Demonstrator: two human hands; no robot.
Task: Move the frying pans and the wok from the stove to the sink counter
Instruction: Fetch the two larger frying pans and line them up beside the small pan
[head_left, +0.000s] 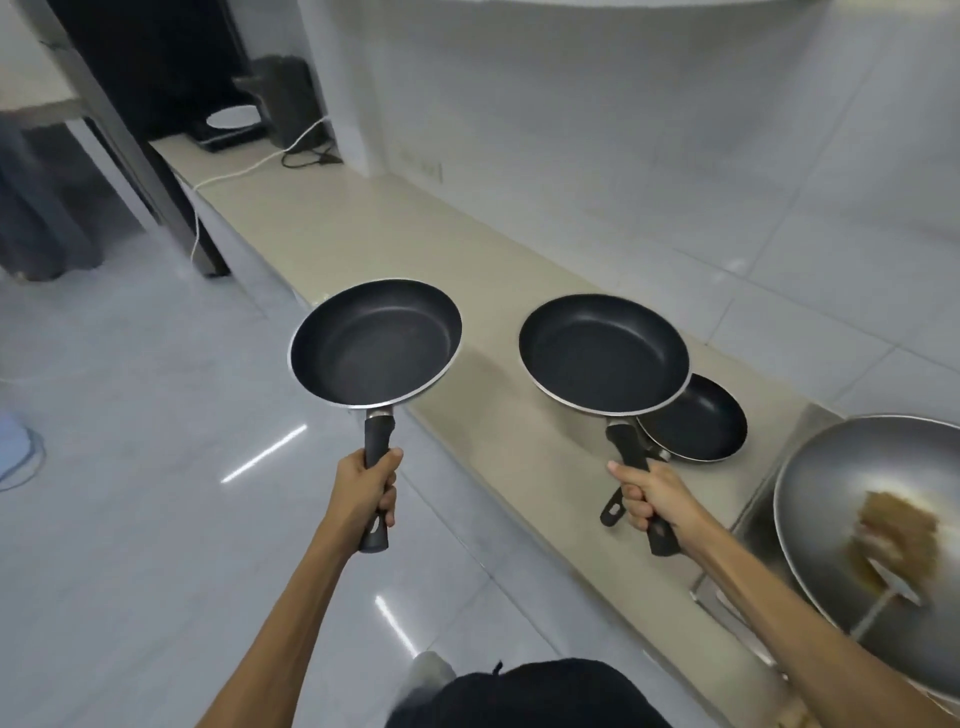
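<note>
Nearest the camera, at the lower right edge, the wok sat on the steel stove, with a brownish smear of residue in its bowl and what looked like a metal spatula lying in it, blurred. It looked the heaviest piece, a broad rigid steel bowl; its handle was out of view, so where to grip it could not be told.

A little farther out, the left hand was closed tight around the black handle of a non-stick frying pan, holding it level in the air over the tiled floor, beside the tabletop's front edge. The right hand was wrapped just as fully around the handle of a second frying pan, held above the beige tabletop.

Partly beneath that second pan, a smaller frying pan rested on the tabletop just beside the stove, its handle pointing toward the right hand. These pans appeared light and stiff, with slick coated insides, so the grippy handle, taken mid-length, seemed the sound hold.

Farthest off, a dark appliance and its cables stood at the tabletop's far end; no sink was in view.
</note>
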